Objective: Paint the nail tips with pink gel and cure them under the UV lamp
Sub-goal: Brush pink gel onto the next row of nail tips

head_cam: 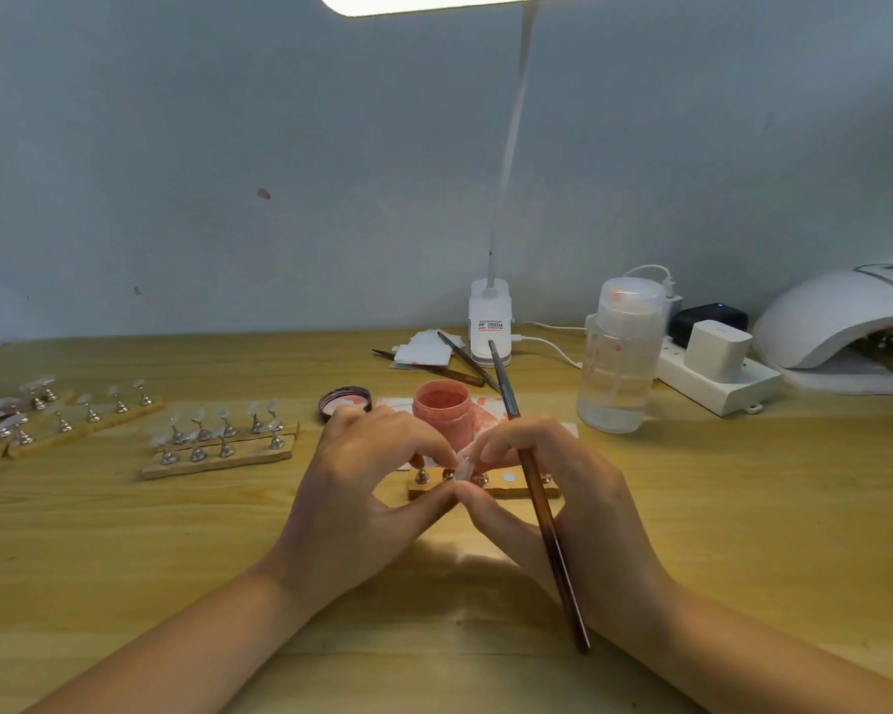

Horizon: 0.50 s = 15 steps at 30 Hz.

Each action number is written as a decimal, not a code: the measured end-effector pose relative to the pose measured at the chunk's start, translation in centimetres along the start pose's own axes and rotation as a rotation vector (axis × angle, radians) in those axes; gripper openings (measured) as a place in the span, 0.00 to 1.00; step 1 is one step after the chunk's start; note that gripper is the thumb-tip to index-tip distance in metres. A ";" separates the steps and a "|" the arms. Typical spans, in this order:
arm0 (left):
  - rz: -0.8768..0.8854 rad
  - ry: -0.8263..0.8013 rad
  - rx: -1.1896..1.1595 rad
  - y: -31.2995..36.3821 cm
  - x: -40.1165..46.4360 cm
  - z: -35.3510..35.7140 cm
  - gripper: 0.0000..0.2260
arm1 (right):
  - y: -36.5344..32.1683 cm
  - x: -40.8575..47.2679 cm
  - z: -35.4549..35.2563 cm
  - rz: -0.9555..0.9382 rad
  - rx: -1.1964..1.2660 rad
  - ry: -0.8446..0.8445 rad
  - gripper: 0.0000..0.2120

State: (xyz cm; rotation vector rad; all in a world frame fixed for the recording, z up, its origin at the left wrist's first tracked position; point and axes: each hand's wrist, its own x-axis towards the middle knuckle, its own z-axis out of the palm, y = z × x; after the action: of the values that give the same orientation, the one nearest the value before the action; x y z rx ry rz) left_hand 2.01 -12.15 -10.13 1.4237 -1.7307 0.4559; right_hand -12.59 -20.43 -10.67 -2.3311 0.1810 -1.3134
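Both hands meet over the middle of the table point(125, 548), near its front edge. The left hand point(362, 487) has its fingers curled, thumb and forefinger pinching a clear nail tip point(464, 463). The right hand point(552, 487) pinches the same tip from the other side, fingertips of the two hands touching. The right hand also carries a brush point(542, 512), lodged between its fingers; the shaft runs from above the hand, bristle end pointing to the back edge, down past the wrist.

Directly under the fingers lies a wooden strip point(506, 488) with small metal stands on it. Just behind the hands stands an open jar point(442, 410) of pink gel, its lid point(345, 402) lying beside it on the left, on stained paper.

Toward the left edge lie further wooden strips point(217, 458) carrying clear tips on metal stands, in several rows.

At the back edge, centre, stands the base of a desk lamp point(491, 322), with two more brushes point(465, 360) and paper scraps beside it. Right of these stands a clear bottle point(620, 355), then a power strip point(717, 378) with plugs. At the back right corner sits the UV lamp point(836, 322), white and domed; metal stands are visible inside its opening.
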 end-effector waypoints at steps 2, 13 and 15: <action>-0.003 0.008 0.003 0.0 0.0 0.0 0.10 | -0.1 0.0 0.1 -0.007 -0.013 0.005 0.16; -0.212 0.123 -0.157 -0.7 0.1 -0.2 0.07 | 0.7 1.2 -1.8 0.011 0.140 0.019 0.13; -0.258 0.128 -0.193 -1.0 0.1 -0.1 0.08 | 0.6 2.0 -2.2 0.087 0.256 0.050 0.15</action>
State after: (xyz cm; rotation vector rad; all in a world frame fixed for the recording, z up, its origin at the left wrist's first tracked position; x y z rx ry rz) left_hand 2.94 -12.39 -10.23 1.4209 -1.4242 0.2273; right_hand -13.35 -22.35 -8.42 -2.0559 0.1203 -1.2722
